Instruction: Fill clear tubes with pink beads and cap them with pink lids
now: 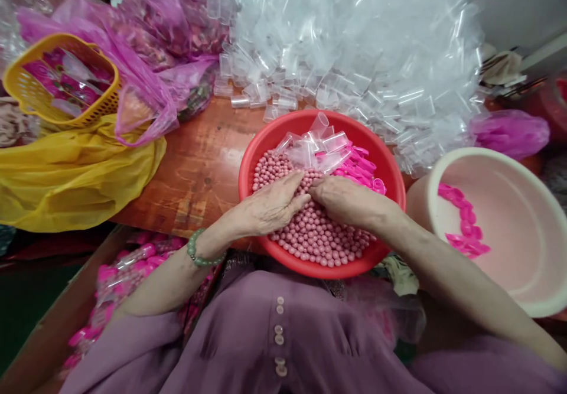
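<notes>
A red basin holds many round pink beads, with clear plastic tubes and bright pink plastic pieces at its far side. My left hand lies over the beads, its thumb apart from its stretched fingers, with beads showing between them. Beside it, my right hand dips into the beads with fingers curled. Its fingertips are hidden, so whatever it pinches cannot be made out. The two hands almost meet at the basin's middle.
A big heap of clear tubes covers the table behind the basin. At right stands a white tub with pink pieces inside. Yellow basket, purple bags and yellow bag lie left. Below is a box of filled tubes.
</notes>
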`<state>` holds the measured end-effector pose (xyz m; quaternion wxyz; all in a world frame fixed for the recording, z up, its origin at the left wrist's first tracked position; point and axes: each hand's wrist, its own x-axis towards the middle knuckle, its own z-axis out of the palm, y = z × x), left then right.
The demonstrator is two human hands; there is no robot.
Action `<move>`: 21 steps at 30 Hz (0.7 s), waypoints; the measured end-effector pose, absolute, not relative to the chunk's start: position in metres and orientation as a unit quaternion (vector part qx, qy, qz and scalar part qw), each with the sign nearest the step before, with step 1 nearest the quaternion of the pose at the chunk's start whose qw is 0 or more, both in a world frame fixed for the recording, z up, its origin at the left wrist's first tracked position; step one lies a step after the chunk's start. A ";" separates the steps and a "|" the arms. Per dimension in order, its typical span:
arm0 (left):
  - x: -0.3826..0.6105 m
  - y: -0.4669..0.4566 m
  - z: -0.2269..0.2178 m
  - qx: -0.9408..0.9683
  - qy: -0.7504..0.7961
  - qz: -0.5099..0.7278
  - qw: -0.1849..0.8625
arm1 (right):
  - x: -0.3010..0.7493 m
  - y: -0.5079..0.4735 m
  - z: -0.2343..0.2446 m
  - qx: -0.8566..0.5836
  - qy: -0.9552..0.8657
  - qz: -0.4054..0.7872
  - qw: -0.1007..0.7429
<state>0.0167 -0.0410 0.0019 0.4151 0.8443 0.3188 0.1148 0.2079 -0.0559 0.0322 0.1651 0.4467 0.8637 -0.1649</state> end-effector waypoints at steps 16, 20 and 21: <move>0.002 -0.034 0.010 0.813 0.259 0.157 0.497 | 0.236 -0.055 0.015 0.421 0.695 -0.563 -0.151; 0.009 -0.040 0.008 0.810 0.236 0.211 0.494 | 0.236 -0.059 0.017 0.400 0.672 -0.584 -0.219; 0.012 -0.042 0.007 0.797 0.248 0.224 0.504 | 0.235 -0.060 0.018 0.395 0.671 -0.587 -0.223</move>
